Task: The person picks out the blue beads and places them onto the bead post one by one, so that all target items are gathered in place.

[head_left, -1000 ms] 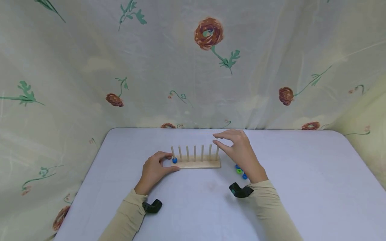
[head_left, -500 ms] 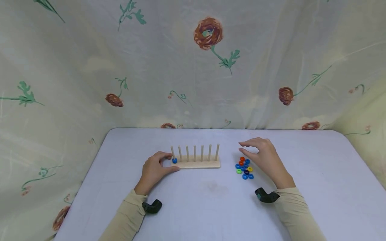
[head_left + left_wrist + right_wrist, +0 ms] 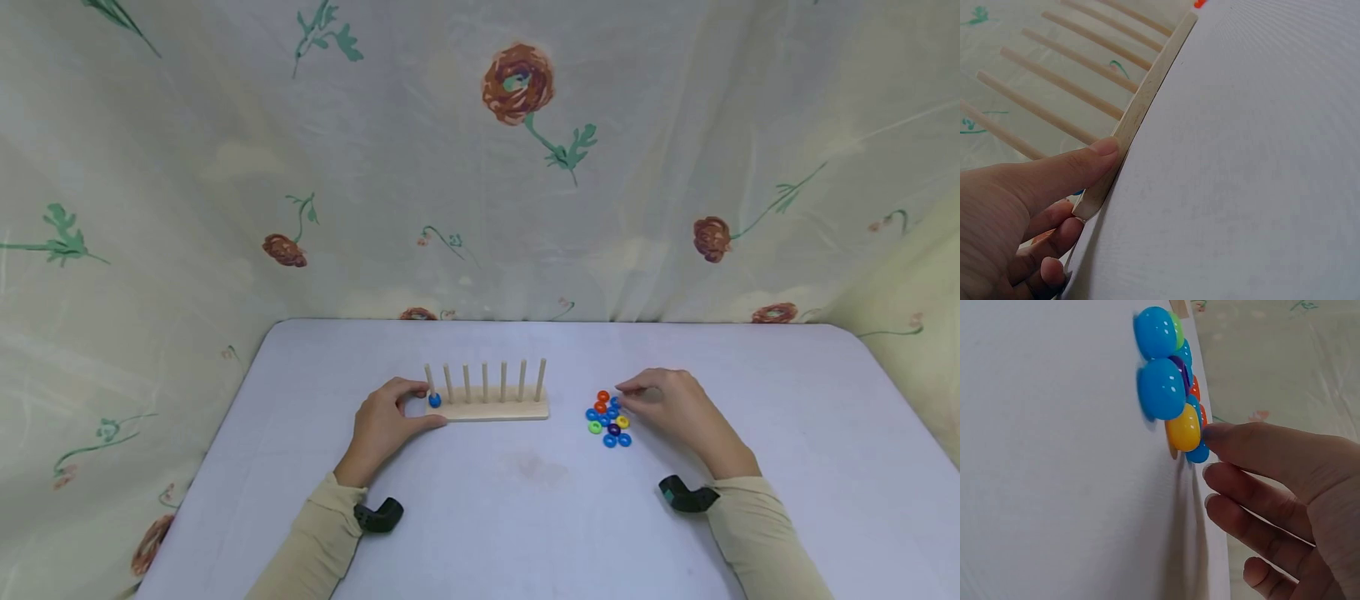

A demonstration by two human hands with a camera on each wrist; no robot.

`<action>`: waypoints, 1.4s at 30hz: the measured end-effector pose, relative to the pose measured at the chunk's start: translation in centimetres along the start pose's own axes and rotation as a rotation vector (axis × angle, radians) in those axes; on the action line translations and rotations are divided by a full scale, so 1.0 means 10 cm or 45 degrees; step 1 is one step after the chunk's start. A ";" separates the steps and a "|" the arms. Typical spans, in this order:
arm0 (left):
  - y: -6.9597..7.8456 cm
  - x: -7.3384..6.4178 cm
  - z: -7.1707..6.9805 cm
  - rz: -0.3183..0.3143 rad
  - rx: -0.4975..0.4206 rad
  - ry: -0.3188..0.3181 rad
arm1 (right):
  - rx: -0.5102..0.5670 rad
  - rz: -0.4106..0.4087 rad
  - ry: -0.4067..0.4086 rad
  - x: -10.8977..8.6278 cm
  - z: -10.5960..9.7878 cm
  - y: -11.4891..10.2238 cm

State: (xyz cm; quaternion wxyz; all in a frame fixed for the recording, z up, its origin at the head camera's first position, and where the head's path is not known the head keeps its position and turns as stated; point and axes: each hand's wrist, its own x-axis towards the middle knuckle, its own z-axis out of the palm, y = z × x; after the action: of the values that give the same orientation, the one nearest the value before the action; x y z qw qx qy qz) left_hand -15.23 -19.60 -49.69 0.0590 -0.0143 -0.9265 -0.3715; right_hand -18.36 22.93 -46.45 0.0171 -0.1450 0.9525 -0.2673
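Note:
A wooden peg board with several upright pegs stands on the table, lengthwise across my view. Low on its leftmost peg sits a blue bead. My left hand grips the board's left end, thumb along the front edge and fingers behind; the left wrist view confirms the thumb on the wooden base. My right hand is at the far right of a bead cluster, thumb and forefinger pinching another blue bead still on the table. The thumb hides most of the forefinger in the right wrist view.
Around the right hand lie loose beads: two orange, a yellow one, a green one, a dark purple one and several blue. A floral curtain hangs behind the white table.
My right hand has moved rightward from beside the rightmost peg, then down to the bead cluster, its fingers coming round a blue bead. The left hand and the board have stayed put.

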 end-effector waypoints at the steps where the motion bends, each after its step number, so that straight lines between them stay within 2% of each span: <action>1: 0.00 0.00 0.00 0.002 0.000 0.001 | 0.001 -0.004 -0.003 0.00 0.01 0.01; 16: -0.01 0.00 0.01 0.005 -0.002 -0.005 | -0.076 -0.010 0.007 0.02 0.07 0.07; 25: -0.03 0.01 0.02 -0.001 -0.004 0.001 | -0.072 -0.033 0.020 0.03 0.10 0.10; 33: -0.03 0.01 0.02 -0.003 -0.001 -0.008 | -0.084 -0.004 0.045 0.00 0.08 0.07; 42: -0.03 0.01 0.02 0.001 -0.008 -0.003 | -0.102 -0.057 0.075 0.00 0.08 0.08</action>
State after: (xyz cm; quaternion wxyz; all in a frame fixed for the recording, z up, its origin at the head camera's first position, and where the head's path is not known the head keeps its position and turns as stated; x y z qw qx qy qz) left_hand -15.33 -19.66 -50.01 0.0582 -0.0152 -0.9254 -0.3742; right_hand -18.51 23.15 -47.50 -0.0227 -0.1587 0.9590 -0.2336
